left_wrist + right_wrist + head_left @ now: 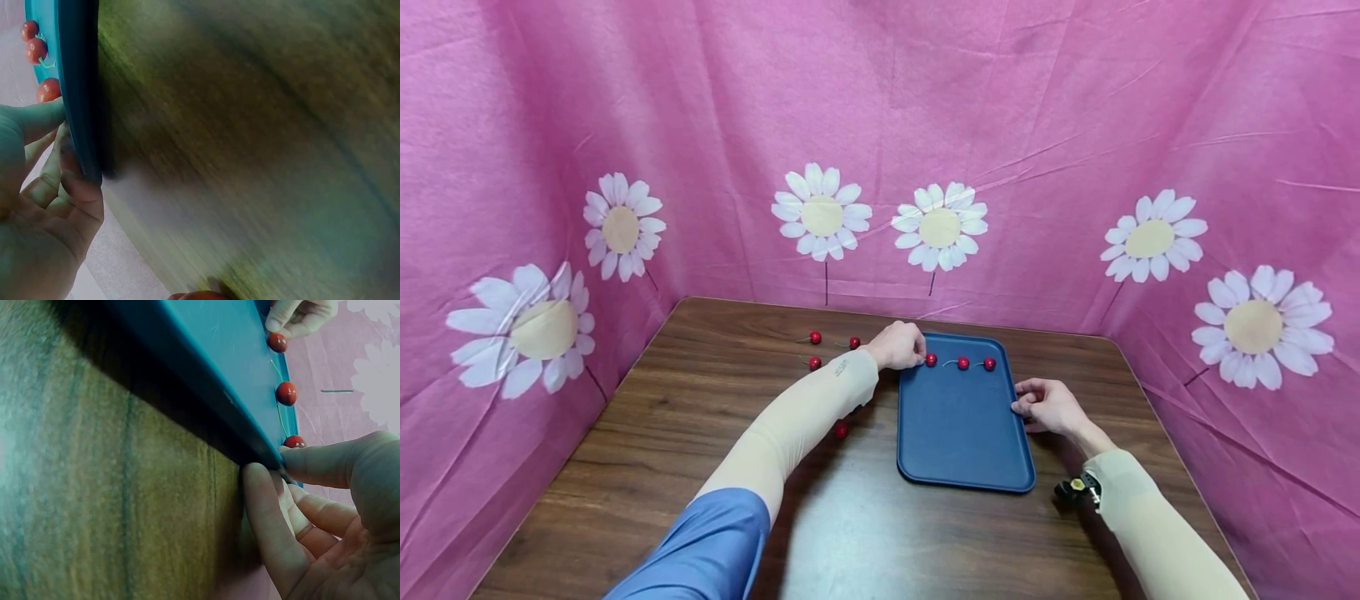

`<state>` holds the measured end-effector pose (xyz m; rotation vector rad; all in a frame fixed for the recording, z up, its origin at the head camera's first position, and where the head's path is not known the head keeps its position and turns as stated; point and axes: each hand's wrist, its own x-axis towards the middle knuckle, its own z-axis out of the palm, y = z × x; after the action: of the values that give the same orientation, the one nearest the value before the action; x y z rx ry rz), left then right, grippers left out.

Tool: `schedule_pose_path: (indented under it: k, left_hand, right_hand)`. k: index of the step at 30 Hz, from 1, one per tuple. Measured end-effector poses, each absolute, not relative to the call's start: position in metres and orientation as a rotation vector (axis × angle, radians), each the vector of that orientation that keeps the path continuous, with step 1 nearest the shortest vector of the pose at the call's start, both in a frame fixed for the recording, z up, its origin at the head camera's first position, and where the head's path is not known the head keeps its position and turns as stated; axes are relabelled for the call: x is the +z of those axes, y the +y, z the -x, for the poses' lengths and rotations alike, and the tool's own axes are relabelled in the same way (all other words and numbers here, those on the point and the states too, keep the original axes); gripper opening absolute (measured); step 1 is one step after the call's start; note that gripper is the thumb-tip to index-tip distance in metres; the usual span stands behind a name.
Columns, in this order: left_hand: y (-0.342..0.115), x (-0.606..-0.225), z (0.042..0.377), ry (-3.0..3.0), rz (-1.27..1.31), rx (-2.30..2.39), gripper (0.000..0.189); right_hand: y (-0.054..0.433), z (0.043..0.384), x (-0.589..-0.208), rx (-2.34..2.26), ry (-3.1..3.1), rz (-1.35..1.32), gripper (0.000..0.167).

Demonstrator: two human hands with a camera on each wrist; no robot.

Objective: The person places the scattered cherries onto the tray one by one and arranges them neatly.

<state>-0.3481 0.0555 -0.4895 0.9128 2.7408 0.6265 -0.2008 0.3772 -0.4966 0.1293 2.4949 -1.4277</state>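
Note:
A blue tray [966, 433] lies on the wooden table, with three red cherries in a row near its far end. At the tray's far left edge, my left hand [898, 346] has its thumb and fingers together against the leftmost cherry [931, 359], seemingly pinching its stem, which the fingers hide. The middle cherry [963, 363] and the right cherry [990, 364] have stems pointing left. My right hand [1051, 406] grips the tray's right rim; in the right wrist view the thumb [319, 465] is over the edge and a finger [269, 519] lies along its underside.
Several more cherries lie on the table left of the tray, among them one at the back [815, 337] and one beside the left forearm [841, 429]. That forearm crosses the table [670, 400]. A pink flowered cloth [880, 108] hangs around the table's back and sides.

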Motion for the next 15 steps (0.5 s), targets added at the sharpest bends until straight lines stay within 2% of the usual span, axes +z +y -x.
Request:
schedule_pose_path:
  k: [2, 7, 15]
  left_hand:
    - [0.058, -0.508, 0.362, 2.745, -0.915, 0.654, 0.012]
    - [0.057, -0.527, 0.378, 2.758, -0.934, 0.647, 0.009]
    - [0.051, -0.489, 0.347, 2.721, -0.937, 0.677, 0.008]
  right_hand:
    - [0.377, 0.201, -0.496, -1.42, 2.505, -0.129, 0.047]
    - [0.376, 0.2, -0.496, -1.403, 2.519, -0.116, 0.047]
    - [0.377, 0.199, -0.497, -1.41, 2.513, -0.137, 0.045]
